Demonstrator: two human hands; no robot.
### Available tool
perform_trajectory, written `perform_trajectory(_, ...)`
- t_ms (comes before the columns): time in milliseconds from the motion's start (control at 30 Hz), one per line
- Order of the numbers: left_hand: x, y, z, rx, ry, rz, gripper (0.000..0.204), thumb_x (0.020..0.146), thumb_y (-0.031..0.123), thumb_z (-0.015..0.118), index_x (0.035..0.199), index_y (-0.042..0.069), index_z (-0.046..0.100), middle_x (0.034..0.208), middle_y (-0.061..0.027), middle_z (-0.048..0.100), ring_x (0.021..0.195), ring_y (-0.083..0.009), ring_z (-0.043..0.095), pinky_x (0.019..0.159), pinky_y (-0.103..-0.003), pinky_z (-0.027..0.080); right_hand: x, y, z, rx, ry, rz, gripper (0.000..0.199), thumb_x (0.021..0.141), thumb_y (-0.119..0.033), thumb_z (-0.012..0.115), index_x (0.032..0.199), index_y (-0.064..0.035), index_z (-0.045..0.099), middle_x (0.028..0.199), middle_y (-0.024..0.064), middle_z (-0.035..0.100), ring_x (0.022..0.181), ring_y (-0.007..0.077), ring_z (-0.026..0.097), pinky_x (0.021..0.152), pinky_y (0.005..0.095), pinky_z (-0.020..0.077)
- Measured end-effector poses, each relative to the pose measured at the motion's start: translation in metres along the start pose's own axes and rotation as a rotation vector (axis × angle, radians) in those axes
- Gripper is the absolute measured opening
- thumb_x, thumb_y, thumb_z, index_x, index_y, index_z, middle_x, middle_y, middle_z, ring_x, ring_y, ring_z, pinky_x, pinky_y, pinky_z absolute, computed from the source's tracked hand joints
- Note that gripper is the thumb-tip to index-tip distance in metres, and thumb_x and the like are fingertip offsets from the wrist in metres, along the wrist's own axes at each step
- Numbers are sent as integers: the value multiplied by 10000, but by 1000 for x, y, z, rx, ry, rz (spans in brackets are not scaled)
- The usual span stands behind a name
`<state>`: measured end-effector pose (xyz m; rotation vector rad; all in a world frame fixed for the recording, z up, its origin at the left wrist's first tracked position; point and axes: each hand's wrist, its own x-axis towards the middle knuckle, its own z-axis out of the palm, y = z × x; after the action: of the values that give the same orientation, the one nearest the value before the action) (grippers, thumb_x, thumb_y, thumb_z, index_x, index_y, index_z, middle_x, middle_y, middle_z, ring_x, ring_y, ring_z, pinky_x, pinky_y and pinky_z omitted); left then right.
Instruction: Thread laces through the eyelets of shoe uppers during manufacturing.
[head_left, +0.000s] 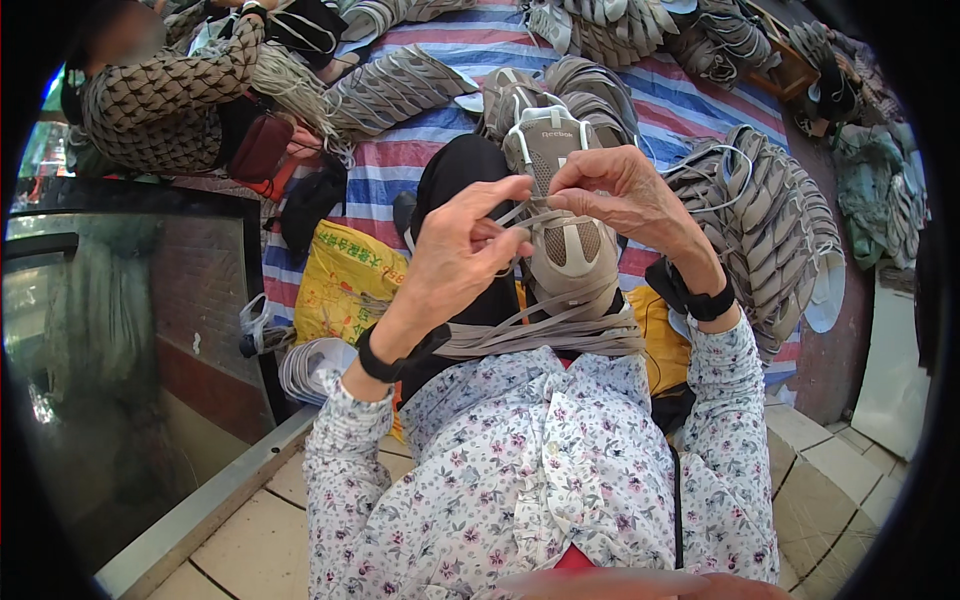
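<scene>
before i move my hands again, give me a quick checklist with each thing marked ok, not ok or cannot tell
1. Right hand on the lace: ok, thumb and forefinger look pinched at it.
2. Left hand gripping: cannot tell, strands pass by its fingers but the hold is unclear.
3. Shoe upper in front of you, toe toward you: ok.
4. Lap clear of loose laces: not ok, a bundle lies across it, near the toe.
5. Eyelets evenly threaded: cannot tell, your hands partly cover them.
</scene>
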<state>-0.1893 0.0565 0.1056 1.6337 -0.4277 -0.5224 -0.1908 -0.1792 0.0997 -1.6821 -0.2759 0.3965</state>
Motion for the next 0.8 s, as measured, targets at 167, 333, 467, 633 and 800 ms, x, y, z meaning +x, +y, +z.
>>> perform_trajectory(167,13,-24,5,16,-145,-66,338,951,23,580,1289,10,577,1208,-86,634,873,-129,712,649,-182,530,-5,-2,-7,41,62,28,124,931,-121,679,938,1,698,775,7,632,725,60,581,666,215,476)
perform_trajectory(333,9,-13,-1,97,143,54,246,964,45,584,1202,26,641,1077,-61,647,813,-129,715,596,-191,528,-9,34,-105,432,413,-72,233,994,-282,589,1017,-60,657,920,64,701,831,106,663,776,280,543)
perform_trajectory(467,-7,-18,-1,198,239,123,240,944,6,591,1178,17,644,1128,-75,607,779,-127,716,557,-197,520,-25,45,-178,663,690,-174,196,993,-241,592,1058,-63,643,1042,78,704,935,138,673,892,327,535)
perform_trajectory(633,-9,-44,15,218,216,78,252,913,-41,586,1157,-9,643,1158,-100,590,770,-153,721,555,-199,525,-42,61,-81,69,580,59,159,917,-95,650,1058,-31,687,1000,31,693,881,121,647,781,257,520)
perform_trajectory(800,-4,-41,21,277,178,41,251,894,-43,591,1137,-28,649,1162,-117,595,757,-181,727,608,-223,576,-32,54,6,-445,397,-202,117,823,21,681,939,7,685,956,83,633,840,183,633,706,277,498)
